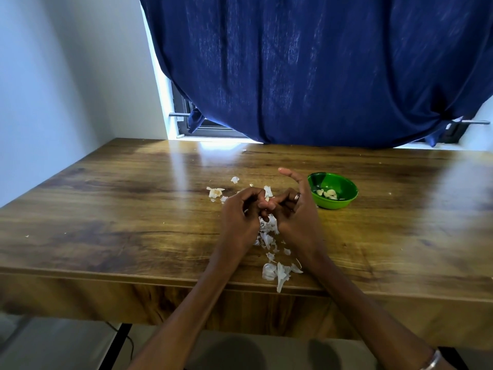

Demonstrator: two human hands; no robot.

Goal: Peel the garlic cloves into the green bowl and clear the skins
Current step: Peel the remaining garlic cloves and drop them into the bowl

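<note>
Right, head view only; both my hands meet over the wooden table (106, 209), working one garlic clove (266, 200) between them; my left hand (240, 217) curls its fingers round the clove to steady it; my right hand (296, 209) pinches at its skin with curled fingers, index finger sticking out free, probably so the nails can lift the peel; exact grip partly hidden. Green bowl (346, 200) sits just beside my right hand, near enough for a short drop; peeled cloves (326, 193) already lie in it. Loose skins (277, 271) litter the table under and in front of my hands, some at the near edge; clearing not yet done.
</note>
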